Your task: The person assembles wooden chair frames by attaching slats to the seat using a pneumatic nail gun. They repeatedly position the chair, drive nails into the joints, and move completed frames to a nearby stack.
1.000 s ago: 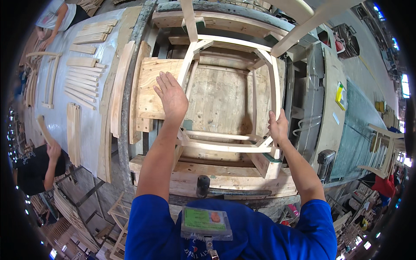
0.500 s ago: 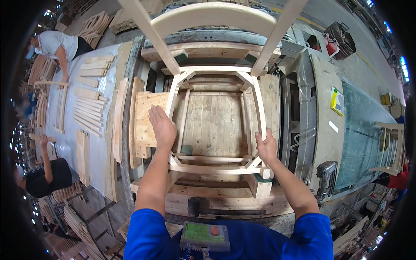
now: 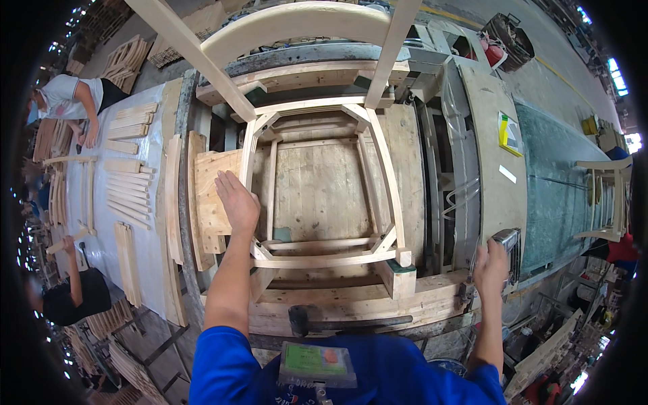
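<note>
A pale wooden chair frame (image 3: 322,260) lies on the workbench, its curved backrest rail (image 3: 297,25) and two posts rising at the far side. My left hand (image 3: 237,202) rests against the left seat rail, fingers stretched out toward a plywood block (image 3: 210,196). Off to the right of the chair, my right hand (image 3: 491,270) is at a grey-black nail gun (image 3: 511,246) on the bench's right side. Its fingers are curled around the tool's near part, and they hide the handle.
A black mallet (image 3: 299,320) lies on the bench's near beam (image 3: 364,304). Wooden strips (image 3: 128,196) cover the left table, where two people work. To the right are a yellow-edged card (image 3: 510,135), a green tabletop (image 3: 553,182) and another chair (image 3: 607,199).
My right hand has left the chair's right rail and moved right to the nail gun. My left hand stays at the left rail. The whole view has shifted slightly.
</note>
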`<action>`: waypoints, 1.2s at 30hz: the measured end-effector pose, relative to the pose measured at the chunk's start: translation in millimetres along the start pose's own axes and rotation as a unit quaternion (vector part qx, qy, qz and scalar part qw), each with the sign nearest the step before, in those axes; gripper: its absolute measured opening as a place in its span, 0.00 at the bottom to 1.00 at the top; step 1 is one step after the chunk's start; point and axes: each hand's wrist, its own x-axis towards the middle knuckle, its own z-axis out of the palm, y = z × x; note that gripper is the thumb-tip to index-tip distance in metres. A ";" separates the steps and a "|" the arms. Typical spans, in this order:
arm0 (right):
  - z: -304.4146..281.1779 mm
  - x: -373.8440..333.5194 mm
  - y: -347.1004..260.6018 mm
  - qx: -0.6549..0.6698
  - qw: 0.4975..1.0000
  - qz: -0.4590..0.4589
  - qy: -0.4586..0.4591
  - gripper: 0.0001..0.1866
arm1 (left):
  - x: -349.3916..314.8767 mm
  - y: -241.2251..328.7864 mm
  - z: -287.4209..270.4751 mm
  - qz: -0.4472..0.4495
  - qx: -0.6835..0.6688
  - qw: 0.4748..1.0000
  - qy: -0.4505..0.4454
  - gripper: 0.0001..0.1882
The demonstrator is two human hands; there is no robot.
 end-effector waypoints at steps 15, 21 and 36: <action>-0.1 -123.6 62.0 -0.163 0.975 0.147 -0.027 0.15 | 10.1 6.4 6.8 0.028 -0.017 0.999 0.027 0.46; -22.2 -56.6 -19.2 -0.051 0.986 0.115 -0.113 0.18 | 3.2 0.5 2.1 0.009 0.008 1.000 0.007 0.43; 162.9 116.3 -198.9 0.402 0.895 0.042 -0.188 0.26 | 8.7 5.5 2.6 0.010 -0.004 1.000 0.002 0.44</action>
